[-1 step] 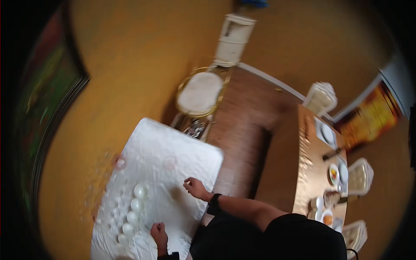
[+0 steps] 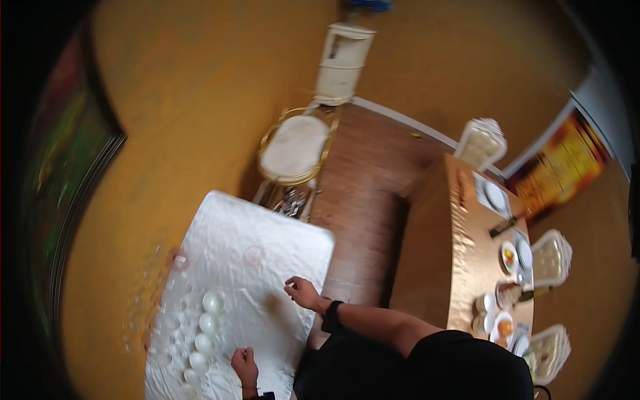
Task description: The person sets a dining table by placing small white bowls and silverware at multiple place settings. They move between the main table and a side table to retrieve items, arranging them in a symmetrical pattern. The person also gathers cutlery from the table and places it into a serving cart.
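Observation:
My left hand (image 2: 245,367) is held over the white-covered table (image 2: 230,230), its fingers curled in and nothing showing between them. To its left stands a row of white rounded cups or bowls (image 2: 203,343). Farther forward, my right hand (image 2: 303,293) hovers near the table's right edge. Its fingers bend loosely toward the thumb, and I see no object in it. A dark watch or band circles the right wrist. Clear glasses (image 2: 179,333) crowd the table's left side beside the white pieces, blurred. A faint pinkish round glass item (image 2: 254,255) sits toward the far middle.
A gold-rimmed cart (image 2: 295,148) stands beyond the table, with shiny utensils (image 2: 291,202) on its lower part. A white cabinet (image 2: 343,65) is in the corner. On the right, a wooden table (image 2: 467,260) bears plates, food and bottles, with cream chairs (image 2: 551,258) along it.
The view has turned slightly, so the room and the white table sit a little farther left. Both hands keep nearly the same pose, with the right one slightly closer to the table's right edge.

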Demonstrator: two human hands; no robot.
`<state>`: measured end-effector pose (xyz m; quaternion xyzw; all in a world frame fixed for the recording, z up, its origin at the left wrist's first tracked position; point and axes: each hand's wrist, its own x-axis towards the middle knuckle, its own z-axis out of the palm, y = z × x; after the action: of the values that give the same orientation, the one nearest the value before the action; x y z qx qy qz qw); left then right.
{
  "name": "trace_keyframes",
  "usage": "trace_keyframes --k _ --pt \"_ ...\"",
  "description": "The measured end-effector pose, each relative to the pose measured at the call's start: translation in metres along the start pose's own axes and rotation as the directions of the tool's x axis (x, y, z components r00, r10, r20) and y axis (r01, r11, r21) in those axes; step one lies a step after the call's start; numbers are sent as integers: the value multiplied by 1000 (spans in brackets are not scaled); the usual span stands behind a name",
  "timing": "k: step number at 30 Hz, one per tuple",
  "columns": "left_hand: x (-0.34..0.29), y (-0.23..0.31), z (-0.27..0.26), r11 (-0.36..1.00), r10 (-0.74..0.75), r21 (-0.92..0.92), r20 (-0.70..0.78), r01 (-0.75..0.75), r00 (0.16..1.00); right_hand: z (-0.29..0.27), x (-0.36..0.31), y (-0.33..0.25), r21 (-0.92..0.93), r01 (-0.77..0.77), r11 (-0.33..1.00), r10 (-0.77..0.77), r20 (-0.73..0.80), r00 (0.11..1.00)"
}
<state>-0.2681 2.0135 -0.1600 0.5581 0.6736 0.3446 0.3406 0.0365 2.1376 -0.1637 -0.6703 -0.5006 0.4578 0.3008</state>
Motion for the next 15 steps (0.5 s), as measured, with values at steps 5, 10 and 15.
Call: trace_keyframes --k 5,10,15 --pt "27 23 18 952 193 184 259 -245 947 -108 -74 31 91 10 996 21 -328 944" --pt "3 182 66 942 311 -60 525 -330 792 -172 -155 84 233 26 972 131 -634 762" --pt "-43 338 133 827 527 -267 675 -494 516 -263 -267 45 158 143 977 43 -804 594"
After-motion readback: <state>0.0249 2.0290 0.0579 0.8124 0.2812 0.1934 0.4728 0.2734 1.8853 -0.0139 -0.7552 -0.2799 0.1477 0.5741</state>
